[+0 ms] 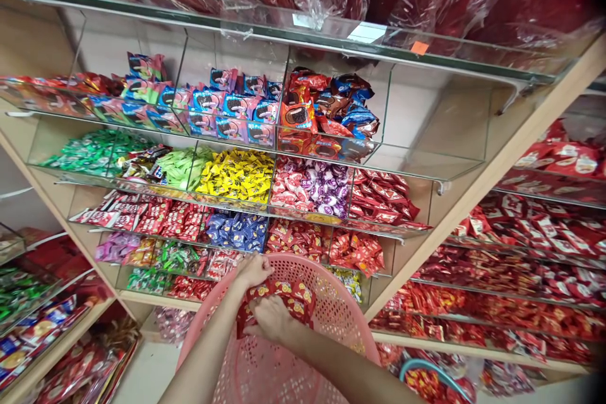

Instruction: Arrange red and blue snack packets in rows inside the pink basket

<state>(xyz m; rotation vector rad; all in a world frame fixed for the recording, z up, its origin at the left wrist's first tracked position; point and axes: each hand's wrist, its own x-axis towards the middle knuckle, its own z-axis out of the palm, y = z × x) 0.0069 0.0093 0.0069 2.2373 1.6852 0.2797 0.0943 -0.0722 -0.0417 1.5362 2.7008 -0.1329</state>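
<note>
A pink perforated plastic basket [348,322] is in front of me, below the shelves. Inside its upper part is a red candy bag [298,295] printed with orange fruit slices. My left hand [254,269] is closed at the bag's upper left corner, close to the basket's far rim; its fingertips are partly hidden. Lower down, my right hand [272,319] grips the front of the bag with curled fingers. Both forearms reach across the basket. Much of the bag lies behind my right hand.
Glass-fronted shelves hold yellow candies [237,175], blue candies [237,230], purple candies [326,186] and cookie packets [231,107]. A slanting wooden upright [454,192] divides them from red packets on the right. A blue-rimmed basket [433,366] stands low right. Plastic-wrapped red goods hang over the top.
</note>
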